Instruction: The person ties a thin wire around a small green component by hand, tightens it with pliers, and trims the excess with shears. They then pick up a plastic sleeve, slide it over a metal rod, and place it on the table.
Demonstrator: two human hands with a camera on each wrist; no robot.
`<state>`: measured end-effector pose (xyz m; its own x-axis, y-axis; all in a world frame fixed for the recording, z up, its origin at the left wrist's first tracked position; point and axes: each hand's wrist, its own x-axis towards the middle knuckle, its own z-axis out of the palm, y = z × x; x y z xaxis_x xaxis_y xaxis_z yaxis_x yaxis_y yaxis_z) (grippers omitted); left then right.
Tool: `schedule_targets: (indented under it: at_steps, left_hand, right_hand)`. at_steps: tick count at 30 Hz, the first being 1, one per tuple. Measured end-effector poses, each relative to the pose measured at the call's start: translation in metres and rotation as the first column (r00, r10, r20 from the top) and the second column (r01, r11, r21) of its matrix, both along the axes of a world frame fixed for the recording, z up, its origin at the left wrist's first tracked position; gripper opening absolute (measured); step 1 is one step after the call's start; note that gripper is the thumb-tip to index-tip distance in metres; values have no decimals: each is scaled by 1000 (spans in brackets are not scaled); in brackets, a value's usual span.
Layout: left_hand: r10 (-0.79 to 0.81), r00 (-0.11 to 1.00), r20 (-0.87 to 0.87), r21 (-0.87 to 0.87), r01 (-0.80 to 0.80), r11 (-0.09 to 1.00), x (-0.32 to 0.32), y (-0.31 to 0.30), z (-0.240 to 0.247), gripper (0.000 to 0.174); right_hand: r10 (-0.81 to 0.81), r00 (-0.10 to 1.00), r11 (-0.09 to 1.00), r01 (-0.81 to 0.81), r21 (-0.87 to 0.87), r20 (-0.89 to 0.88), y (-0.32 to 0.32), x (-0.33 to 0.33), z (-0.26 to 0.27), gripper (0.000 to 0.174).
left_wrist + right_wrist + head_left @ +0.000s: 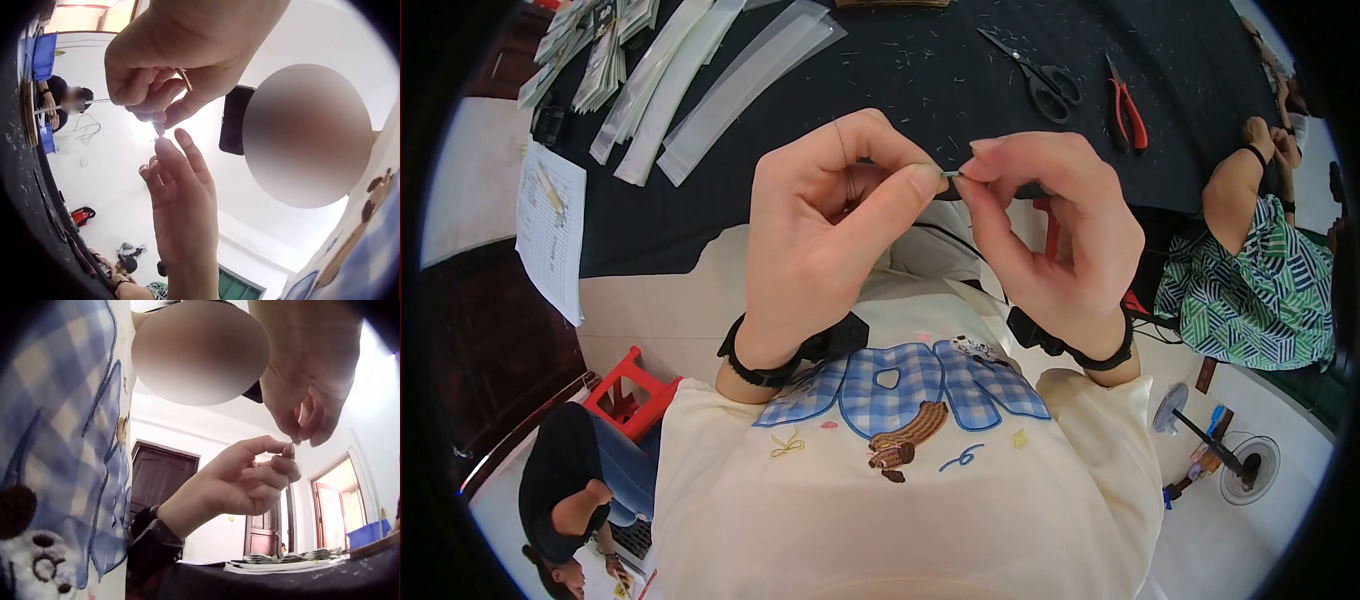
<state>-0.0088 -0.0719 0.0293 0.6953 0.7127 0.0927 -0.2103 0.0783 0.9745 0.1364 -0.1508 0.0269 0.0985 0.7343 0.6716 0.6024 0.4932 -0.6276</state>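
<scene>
A tiny pale piece [951, 174] spans the short gap between the two hands, above the near edge of the black-covered table. The left hand [830, 225] pinches one end between thumb and index finger, and a thin brown strand [845, 165] runs around its fingers. On the other end are the thumb and index fingertips of the right hand [1065, 220]. In the left wrist view the left hand [187, 47] and right hand [187, 206] meet at their fingertips. What the piece is cannot be told.
Black scissors [1045, 80] and red-handled pliers [1125, 105] lie on the black cloth [880, 90] among small clippings. Clear plastic sleeves [745, 85] and stacked cards [605, 60] are at the back left. A written sheet [550, 230] hangs over the left edge. Other people sit to both sides.
</scene>
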Motion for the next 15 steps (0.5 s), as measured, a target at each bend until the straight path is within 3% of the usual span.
schedule_targets:
  at_steps: [4, 15]
  left_hand:
    - [46, 999, 19, 31, -47, 998, 2, -1, -2, 5]
    - [50, 998, 41, -2, -50, 999, 2, -1, -5, 4]
  right_hand:
    - [-54, 994, 998, 56, 20, -93, 2, -1, -4, 30]
    - [-80, 992, 995, 85, 50, -92, 5, -1, -11, 32]
